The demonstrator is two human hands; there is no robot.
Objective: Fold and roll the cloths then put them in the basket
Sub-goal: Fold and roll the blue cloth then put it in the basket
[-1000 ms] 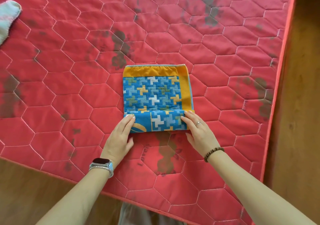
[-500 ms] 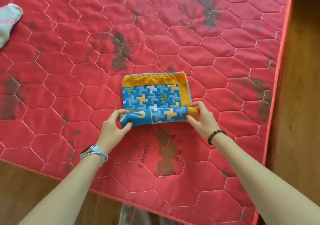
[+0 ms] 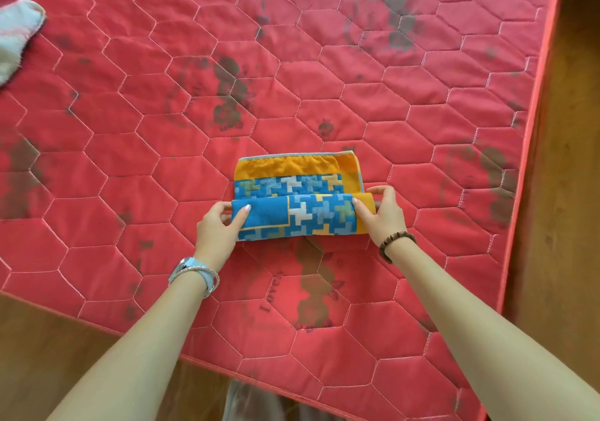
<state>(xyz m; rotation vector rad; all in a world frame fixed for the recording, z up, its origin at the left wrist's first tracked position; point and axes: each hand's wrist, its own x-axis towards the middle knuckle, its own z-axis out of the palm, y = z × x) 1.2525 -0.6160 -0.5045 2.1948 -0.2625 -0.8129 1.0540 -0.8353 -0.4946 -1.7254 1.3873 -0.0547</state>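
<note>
Cloth [image 3: 297, 199] blue and orange, cross-patterned, near half rolled, far half flat

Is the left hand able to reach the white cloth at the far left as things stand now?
Probably yes, but not at once: the left hand grips the roll of the blue cloth. Bare red mat lies between it and the white cloth.

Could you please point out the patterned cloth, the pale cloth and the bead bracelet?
patterned cloth [image 3: 319, 214]: head view, on the rolled part.
pale cloth [image 3: 16, 35]: head view, on its visible corner at the left edge.
bead bracelet [image 3: 394, 242]: head view, on the beads.
</note>
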